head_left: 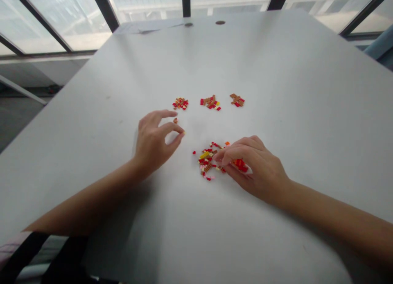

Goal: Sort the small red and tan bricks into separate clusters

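My left hand (155, 138) is pinched, with a tiny pale-yellow toy brick (184, 132) between thumb and fingertip. Near its fingers lie a few small orange-brown bricks (175, 120). My right hand (256, 165) reaches into a loose mixed pile of small building bricks (208, 167), mostly red, brown, cream and pink. Its thumb and fingers close together over the pile; what they hold, if anything, is hidden. A longer yellow brick (204, 155) lies on the pile's left part. Red bricks (240, 164) show beneath the right palm.
Beyond my hands, three separate groups of bricks lie in a row: a cluster of tiny ones (180, 103), a middle group (210, 102) and a mostly brown group (237, 100). The white table (307, 91) reaches to the windows and has two round holes at its far edge.
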### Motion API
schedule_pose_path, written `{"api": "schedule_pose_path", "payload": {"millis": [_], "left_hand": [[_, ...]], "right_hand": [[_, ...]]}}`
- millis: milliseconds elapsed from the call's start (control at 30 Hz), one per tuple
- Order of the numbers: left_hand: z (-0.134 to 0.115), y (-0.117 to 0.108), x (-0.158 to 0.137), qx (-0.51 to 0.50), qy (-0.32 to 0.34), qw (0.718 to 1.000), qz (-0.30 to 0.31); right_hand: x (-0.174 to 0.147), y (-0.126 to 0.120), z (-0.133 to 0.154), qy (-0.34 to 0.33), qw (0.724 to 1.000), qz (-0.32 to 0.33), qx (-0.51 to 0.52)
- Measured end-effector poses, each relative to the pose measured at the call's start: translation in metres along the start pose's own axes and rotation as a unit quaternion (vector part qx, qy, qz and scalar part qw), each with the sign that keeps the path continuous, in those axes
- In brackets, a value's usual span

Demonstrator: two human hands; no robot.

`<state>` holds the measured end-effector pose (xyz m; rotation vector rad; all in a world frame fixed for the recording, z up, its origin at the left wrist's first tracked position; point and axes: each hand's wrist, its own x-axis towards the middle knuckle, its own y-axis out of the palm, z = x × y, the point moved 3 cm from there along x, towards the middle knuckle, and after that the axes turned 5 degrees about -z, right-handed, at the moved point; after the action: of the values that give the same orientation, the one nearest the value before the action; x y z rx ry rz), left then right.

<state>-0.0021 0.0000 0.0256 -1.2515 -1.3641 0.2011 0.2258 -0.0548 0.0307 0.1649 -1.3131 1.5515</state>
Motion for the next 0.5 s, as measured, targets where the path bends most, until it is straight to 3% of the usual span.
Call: {"api": "schedule_pose_path", "payload": {"millis": [167, 500], "left_hand": [[0.031, 0.005, 0.006, 0.093, -0.049, 0.994, -0.016], [0.021, -0.001, 0.002, 0.121, -0.069, 0.99, -0.029]], "right_hand": [[-0.004, -0.005, 0.004, -0.012, 1.0, 0.01, -0.007], [-0.012, -0.019, 0.005, -0.015, 1.0, -0.003, -0.024]]}}
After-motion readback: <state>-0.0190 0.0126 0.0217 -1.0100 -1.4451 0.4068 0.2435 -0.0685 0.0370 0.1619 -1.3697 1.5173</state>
